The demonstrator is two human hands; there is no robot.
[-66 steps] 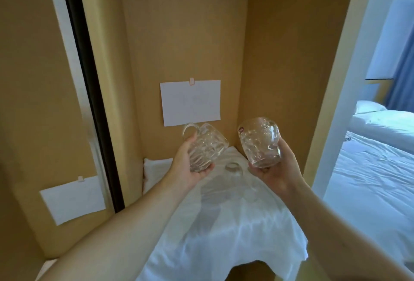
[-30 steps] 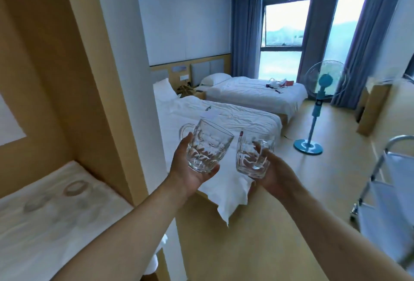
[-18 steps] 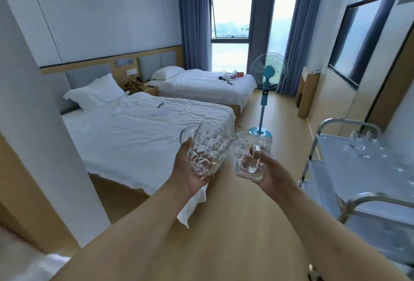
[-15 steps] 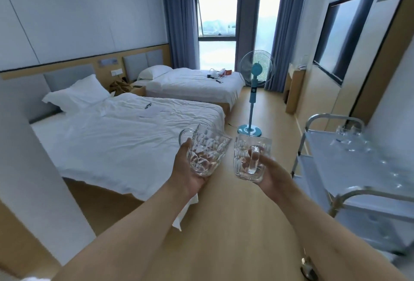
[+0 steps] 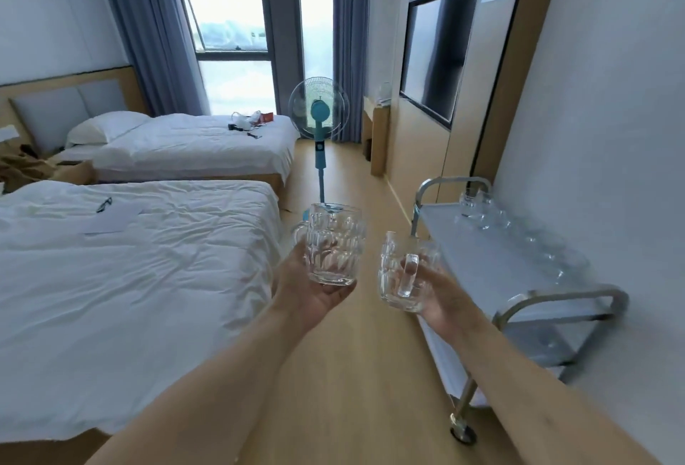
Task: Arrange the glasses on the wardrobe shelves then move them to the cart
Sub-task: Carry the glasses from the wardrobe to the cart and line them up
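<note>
Both bare forearms reach forward from the bottom of the view, converging toward the middle. The left hand (image 5: 309, 294) is turned palm up, fingers curled under and around the base of a dimpled glass mug (image 5: 333, 244), held upright. The right hand (image 5: 439, 296) sits slightly lower and to the right, its grip wrapped around a second glass mug (image 5: 404, 273) whose handle faces the camera.
</note>
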